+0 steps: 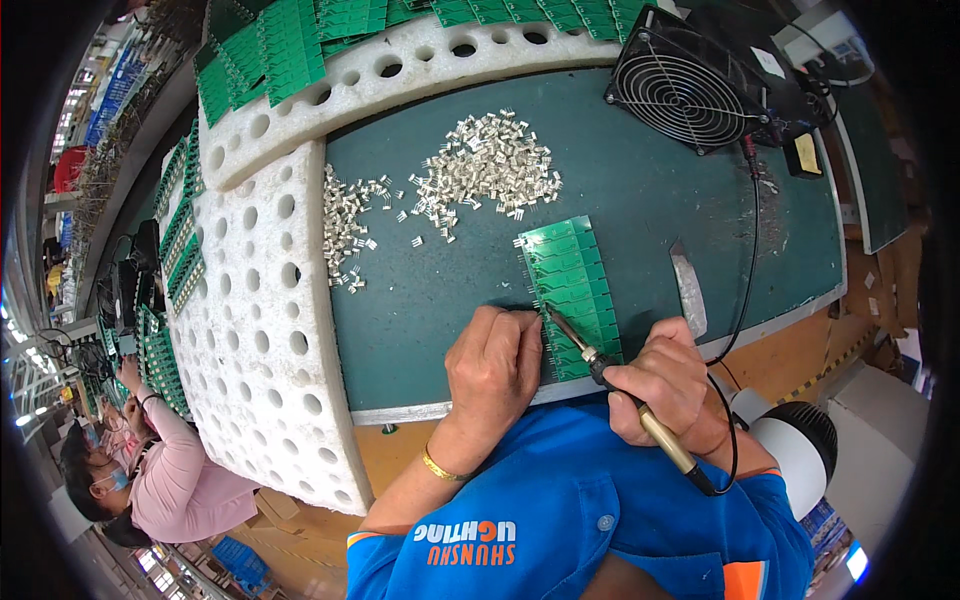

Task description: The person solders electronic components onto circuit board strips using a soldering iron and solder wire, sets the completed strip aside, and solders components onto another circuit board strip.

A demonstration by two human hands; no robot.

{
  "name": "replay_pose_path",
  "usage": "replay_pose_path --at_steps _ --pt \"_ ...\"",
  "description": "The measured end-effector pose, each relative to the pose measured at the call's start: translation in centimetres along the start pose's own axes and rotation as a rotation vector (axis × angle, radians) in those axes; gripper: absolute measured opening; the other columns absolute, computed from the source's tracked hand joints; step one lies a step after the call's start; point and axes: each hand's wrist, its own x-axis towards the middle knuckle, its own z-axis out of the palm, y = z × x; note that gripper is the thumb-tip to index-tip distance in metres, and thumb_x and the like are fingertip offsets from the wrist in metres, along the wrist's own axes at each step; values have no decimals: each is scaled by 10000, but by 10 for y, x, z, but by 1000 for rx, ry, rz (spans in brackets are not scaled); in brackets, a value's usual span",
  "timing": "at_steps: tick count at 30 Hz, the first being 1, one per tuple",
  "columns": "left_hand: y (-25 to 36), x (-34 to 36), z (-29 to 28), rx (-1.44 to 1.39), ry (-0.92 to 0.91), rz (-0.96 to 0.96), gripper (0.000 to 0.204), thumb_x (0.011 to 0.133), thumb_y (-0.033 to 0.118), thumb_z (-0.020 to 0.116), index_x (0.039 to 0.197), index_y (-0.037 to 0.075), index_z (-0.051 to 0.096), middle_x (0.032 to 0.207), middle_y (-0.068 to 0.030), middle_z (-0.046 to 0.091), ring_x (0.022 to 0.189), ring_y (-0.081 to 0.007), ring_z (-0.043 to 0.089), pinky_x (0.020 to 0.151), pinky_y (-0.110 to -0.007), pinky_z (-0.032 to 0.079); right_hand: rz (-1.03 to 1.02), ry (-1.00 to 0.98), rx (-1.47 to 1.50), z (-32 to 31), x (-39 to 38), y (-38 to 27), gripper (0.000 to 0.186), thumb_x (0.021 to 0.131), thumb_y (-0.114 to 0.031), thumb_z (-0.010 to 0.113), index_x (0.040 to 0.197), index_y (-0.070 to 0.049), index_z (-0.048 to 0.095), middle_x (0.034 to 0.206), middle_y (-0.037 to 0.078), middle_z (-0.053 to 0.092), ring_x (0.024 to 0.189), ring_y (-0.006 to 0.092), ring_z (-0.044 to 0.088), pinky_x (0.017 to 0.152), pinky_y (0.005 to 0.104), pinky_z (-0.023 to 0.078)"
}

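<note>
Head view, soldering iron (610, 383) tip up-left, right hand (660, 385)

Blue short-sleeved shirt (570, 500), gold bracelet (443, 467)

we look down on a dark green workbench (640, 190) whose near edge shows a pale rim. at its left and far sides lie thick white foam slabs (260, 340) pierced with rows of round holes. far right on the bench stands a black fan (685, 85) with a wire grille, and a black cable (752, 240) runs from it toward the near edge. below the bench we see orange-brown floor (800, 360). at the far left a long aisle curves away, with bright lamps (20, 330) strung along it. near left, a person in a pink top (180, 480) works at another bench.
</note>
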Motion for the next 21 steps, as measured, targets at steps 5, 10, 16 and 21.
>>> replay_pose_path --at_steps 5,10,16,21 --pt "-1 1 1 -27 25 12 123 806 -31 747 834 32 645 729 -101 575 562 -241 568 509 -351 451 1 -11 4 -1 0 -1 226 742 -100 712 957 -56 655 583 -1 547 495 171 521 630 340 427" --pt "0 0 0 -6 -2 11 117 803 -15 738 836 25 633 756 -106 569 616 -280 603 551 -380 493 -7 -5 -2 0 -1 -1 220 744 -109 715 949 -55 657 581 -2 544 493 166 519 632 337 428" --pt "0 -1 1 5 6 -7 120 800 -20 737 834 26 633 753 -104 567 613 -273 603 546 -377 494 -15 -10 -3 0 -1 0 229 732 -105 717 947 -54 658 579 -3 541 491 165 514 627 336 425" --pt "-1 0 2 -6 24 17 119 806 -21 741 836 30 638 741 -99 571 582 -252 587 524 -361 473 -20 -13 -5 -1 -1 0 232 730 -106 718 948 -54 656 581 -2 545 493 166 518 624 336 424"
